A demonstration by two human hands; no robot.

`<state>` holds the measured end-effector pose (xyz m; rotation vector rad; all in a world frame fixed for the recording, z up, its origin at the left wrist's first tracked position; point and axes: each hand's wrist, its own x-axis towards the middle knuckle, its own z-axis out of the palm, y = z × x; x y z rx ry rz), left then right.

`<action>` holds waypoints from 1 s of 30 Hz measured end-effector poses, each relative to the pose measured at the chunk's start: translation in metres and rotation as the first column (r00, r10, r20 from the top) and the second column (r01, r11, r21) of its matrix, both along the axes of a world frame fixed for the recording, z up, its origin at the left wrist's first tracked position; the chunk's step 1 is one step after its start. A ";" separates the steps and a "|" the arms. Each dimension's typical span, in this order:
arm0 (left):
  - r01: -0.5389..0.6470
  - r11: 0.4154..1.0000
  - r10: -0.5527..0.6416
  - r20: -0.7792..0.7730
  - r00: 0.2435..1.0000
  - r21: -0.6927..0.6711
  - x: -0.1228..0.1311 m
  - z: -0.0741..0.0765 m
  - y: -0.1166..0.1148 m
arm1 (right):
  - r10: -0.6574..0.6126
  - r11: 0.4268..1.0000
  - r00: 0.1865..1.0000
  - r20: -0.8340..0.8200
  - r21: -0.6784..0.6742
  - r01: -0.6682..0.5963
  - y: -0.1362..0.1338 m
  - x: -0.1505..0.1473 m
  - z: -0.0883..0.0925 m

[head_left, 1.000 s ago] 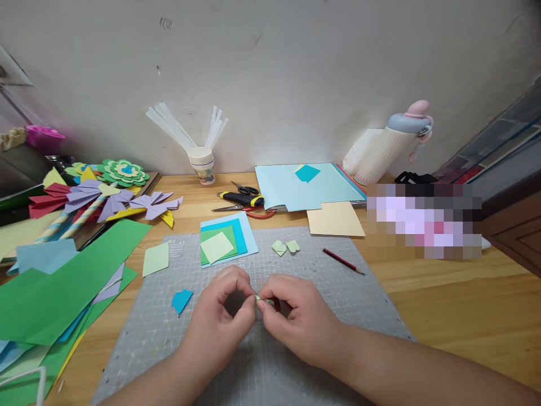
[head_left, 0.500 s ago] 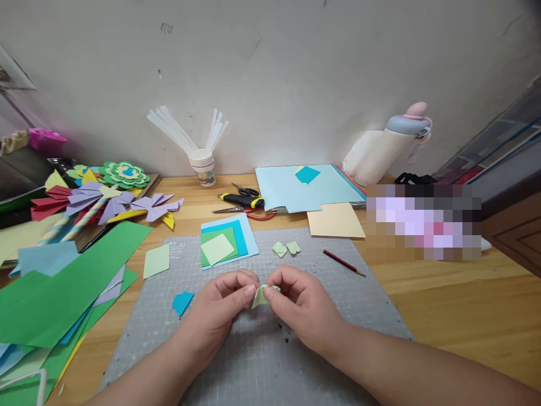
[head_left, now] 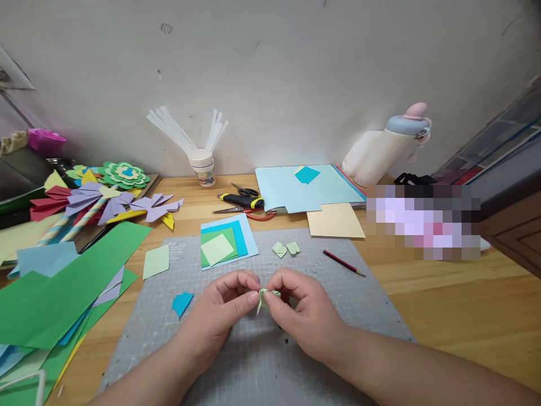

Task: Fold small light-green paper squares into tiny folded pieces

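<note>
Both hands meet over the grey cutting mat point(head_left: 329, 316). My left hand point(head_left: 220, 318) and my right hand point(head_left: 304, 318) pinch a small folded pale green paper piece point(head_left: 265, 296) between thumbs and fingertips, just above the mat. Two similar small folded pale green pieces point(head_left: 286, 248) lie on the mat beyond my hands. A small folded blue paper piece point(head_left: 182, 302) lies on the mat to the left of my left hand.
A stack of square papers point(head_left: 226, 243), a red pencil point(head_left: 343, 262), scissors and a utility knife point(head_left: 242, 200), a paper cup of white strips point(head_left: 203, 163), coloured paper sheets point(head_left: 63, 287), paper flowers point(head_left: 122, 197), light blue sheets point(head_left: 304, 189) and a bottle point(head_left: 391, 144) lie around the mat.
The pale green piece was lifted slightly and turned between my fingers; it now shows folded narrower than half a second ago. Both hands stay in the same place.
</note>
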<state>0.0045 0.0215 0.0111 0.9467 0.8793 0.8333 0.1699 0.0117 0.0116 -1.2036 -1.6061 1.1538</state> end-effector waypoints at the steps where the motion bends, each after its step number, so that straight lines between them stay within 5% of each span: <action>1: 0.001 1.000 -0.001 -0.001 1.000 0.004 0.000 0.000 0.000 | -0.006 1.000 1.000 0.005 0.003 0.006 0.000 0.000 0.000; 11: 0.036 0.999 -0.036 0.004 0.999 0.016 0.000 -0.003 0.003 | 0.041 0.998 0.999 0.002 0.050 -0.041 -0.001 0.000 0.000; 19: 0.012 1.000 -0.010 0.070 0.998 -0.029 0.000 -0.001 0.002 | 0.163 0.984 0.963 -0.213 -0.042 -0.175 -0.001 0.005 0.003; 26: -0.053 0.998 0.054 0.023 0.998 -0.021 0.000 -0.002 0.002 | 0.093 0.982 0.977 -0.193 -0.144 -0.122 0.001 0.001 -0.003; 30: -0.010 0.995 0.017 -0.075 0.997 0.096 0.000 -0.003 0.000 | 0.080 0.980 0.967 -0.243 -0.157 -0.121 0.001 0.001 -0.004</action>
